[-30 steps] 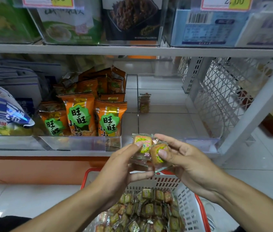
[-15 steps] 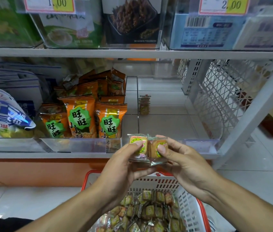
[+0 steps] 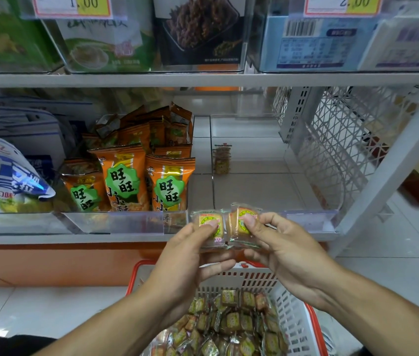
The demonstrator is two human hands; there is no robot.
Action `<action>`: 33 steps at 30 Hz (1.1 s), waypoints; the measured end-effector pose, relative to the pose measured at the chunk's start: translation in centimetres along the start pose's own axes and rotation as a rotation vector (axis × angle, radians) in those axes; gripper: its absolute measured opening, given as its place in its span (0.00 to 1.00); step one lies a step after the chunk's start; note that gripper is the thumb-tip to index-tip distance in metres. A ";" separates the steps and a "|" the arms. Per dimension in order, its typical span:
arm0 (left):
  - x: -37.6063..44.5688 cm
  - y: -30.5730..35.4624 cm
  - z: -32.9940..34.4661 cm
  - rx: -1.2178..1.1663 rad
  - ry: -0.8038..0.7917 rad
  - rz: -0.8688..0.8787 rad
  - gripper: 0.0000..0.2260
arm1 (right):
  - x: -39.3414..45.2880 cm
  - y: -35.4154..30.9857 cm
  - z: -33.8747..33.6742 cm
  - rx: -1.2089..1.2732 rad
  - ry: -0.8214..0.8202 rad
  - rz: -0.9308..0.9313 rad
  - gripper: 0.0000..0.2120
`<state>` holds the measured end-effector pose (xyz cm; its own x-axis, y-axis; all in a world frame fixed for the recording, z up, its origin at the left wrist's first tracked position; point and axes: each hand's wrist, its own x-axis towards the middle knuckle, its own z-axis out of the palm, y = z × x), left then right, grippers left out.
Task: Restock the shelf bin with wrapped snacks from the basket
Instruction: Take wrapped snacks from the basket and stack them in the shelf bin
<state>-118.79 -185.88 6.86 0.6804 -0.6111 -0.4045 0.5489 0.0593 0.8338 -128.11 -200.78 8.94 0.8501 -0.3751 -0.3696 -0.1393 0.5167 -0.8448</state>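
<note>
— Hands first: what are they doing?

— Left hand (image 3: 190, 255) pinches one wrapped snack (image 3: 209, 223), thumb on the front of the wrapper and the other fingers curled behind it. Right hand (image 3: 280, 247) pinches a second snack (image 3: 241, 219) in the same way, thumb pressed on its yellow label. The two packets touch edge to edge between the thumbs, and both stand roughly upright.

— Where is the bin from there?

— Just beyond the fingertips. The clear shelf bin (image 3: 308, 219) has its front lip right behind the two packets, a little to the right of the right thumb. Further back in it, well past the fingers, a small stack of snacks (image 3: 221, 160) stands against the left wall.

— And the basket?

— Below the wrists. The basket (image 3: 293, 312), white with a red rim, sits on the floor under both forearms and holds a heap of small wrapped snacks (image 3: 231, 325) in green, yellow and orange wrappers.

— Anything to the left of the left hand?

— Orange snack bags (image 3: 123, 181) with green labels stand in the neighbouring bin, up and to the left of the left fingers. Further left lies a blue and white bag (image 3: 3, 176). I cannot read its print clearly.

— Above the hands?

— An upper shelf (image 3: 203, 79) carries clear boxes of packets, with two price tags (image 3: 72, 5) at the top edge, one reading 1.00 and the other 2.00. A white lattice panel (image 3: 336, 150) closes the shelf end, to the right of the right hand.
</note>
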 end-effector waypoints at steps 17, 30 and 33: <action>0.1 0.2 0.0 -0.137 -0.071 -0.026 0.12 | 0.1 -0.1 -0.7 0.007 -0.010 0.038 0.18; 0.4 -0.3 -0.2 -0.020 -0.002 0.130 0.18 | -0.3 -0.7 -0.6 0.073 -0.154 0.129 0.23; 0.4 -0.1 -0.1 0.130 0.017 0.167 0.08 | -0.5 -0.8 -0.4 0.017 -0.171 0.098 0.26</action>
<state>-118.53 -186.04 6.60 0.7654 -0.5877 -0.2623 0.3617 0.0557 0.9306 -128.65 -201.34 9.67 0.9069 -0.1866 -0.3777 -0.2187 0.5576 -0.8008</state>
